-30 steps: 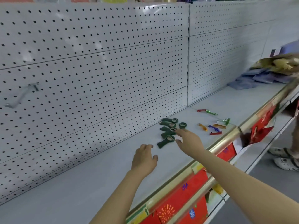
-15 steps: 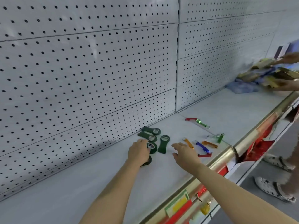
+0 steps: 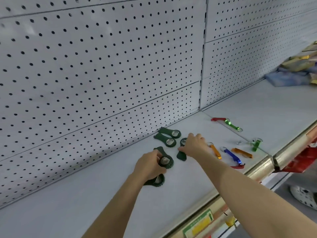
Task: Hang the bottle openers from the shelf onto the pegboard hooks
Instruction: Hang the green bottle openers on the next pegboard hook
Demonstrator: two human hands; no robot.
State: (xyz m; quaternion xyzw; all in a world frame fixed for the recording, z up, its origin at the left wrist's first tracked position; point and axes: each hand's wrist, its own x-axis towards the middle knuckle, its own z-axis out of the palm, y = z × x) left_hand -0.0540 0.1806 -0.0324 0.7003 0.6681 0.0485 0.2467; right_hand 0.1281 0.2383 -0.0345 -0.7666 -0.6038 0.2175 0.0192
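Observation:
Several dark green bottle openers lie on the grey shelf (image 3: 188, 186) near the pegboard (image 3: 103, 66). Two of them (image 3: 169, 136) rest side by side against the back. My left hand (image 3: 149, 166) is closed around one green opener (image 3: 165, 160), with another green opener (image 3: 155, 182) lying just under the wrist. My right hand (image 3: 194, 145) rests on a further green opener (image 3: 181, 154), fingers pinching its round end. No hook shows on the pegboard in this view.
Small coloured keychain openers lie to the right: orange (image 3: 216, 152), blue (image 3: 231, 156), another orange (image 3: 241, 152), green (image 3: 256, 145), and a red and green pair (image 3: 228, 122). A pile of packets (image 3: 295, 71) sits far right. The shelf's gold front rail (image 3: 257, 170) runs diagonally.
The view has moved closer and down. My left hand has closed on a green opener, and my right hand has shifted left from the bare shelf onto another green opener.

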